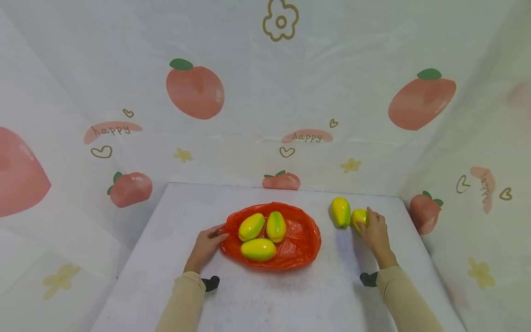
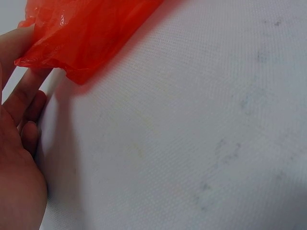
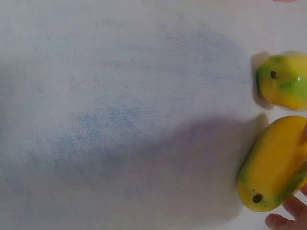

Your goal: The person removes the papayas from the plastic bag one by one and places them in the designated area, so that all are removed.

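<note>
A red plastic bag [image 1: 296,253] lies spread on the table with its rim rolled up, like a shallow bowl. Three glossy yellow-green papayas sit in its left part, one of them nearest the front [image 1: 258,249]. My left hand [image 1: 206,246] pinches the bag's left edge between thumb and fingers; the thin red plastic [image 2: 91,38] shows there in the left wrist view. Right of the bag, my right hand [image 1: 376,233] grips a papaya [image 3: 271,165], its fingers partly hidden behind the fruit. Another papaya [image 1: 341,212] lies just left of that one.
The white table [image 1: 282,304] has its back edge against a printed cloth wall [image 1: 249,152], with more cloth at both sides. A dark strap piece [image 1: 211,283] shows at the left wrist, another [image 1: 368,279] at the right.
</note>
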Demonstrator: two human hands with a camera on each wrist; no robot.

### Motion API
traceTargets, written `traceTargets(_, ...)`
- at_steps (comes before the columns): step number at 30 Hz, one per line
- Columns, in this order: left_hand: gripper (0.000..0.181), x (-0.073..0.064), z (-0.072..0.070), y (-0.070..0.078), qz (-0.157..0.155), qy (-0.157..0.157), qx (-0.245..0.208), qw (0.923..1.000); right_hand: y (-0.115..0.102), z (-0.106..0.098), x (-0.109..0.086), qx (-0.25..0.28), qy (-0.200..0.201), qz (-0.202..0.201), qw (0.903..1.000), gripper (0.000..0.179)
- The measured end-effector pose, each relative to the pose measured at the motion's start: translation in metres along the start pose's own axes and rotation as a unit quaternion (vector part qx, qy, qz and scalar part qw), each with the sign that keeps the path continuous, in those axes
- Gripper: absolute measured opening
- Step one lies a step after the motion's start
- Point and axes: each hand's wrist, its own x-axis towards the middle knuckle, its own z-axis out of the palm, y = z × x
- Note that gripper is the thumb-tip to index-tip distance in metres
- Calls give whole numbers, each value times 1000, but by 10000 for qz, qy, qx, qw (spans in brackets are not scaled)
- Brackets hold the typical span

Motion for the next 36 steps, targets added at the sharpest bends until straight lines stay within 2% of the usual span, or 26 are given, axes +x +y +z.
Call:
traceTargets(8, 54, 2, 0, 0, -59, -38, 14, 10000, -8, -9, 0, -249, -263, -11, 9993, 71)
traceTargets(13, 57, 2, 1, -2, -34, -58, -52, 10000, -13, -11, -1, -665, -87, -459, 9967, 71)
traceTargets(18, 59, 2, -1, -1, -170, -66, -59, 9998, -19, -13, -2, -988, 47, -964, 9904, 76)
traceTargets(26, 56, -2, -2, 4, -125, -63, -28, 9999, -32, -11, 1, -1516, -377, -1084, 9818, 95)
traceTargets(32, 57, 0, -3, 5, -110, -63, -25, 9999, -44, -11, -2, -1627, -429, -1347, 9765, 96)
traceTargets(36, 56, 1, -2, 4, -161, -61, -41, 9998, -53, -12, -4, -1645, -505, -1372, 9755, 97)
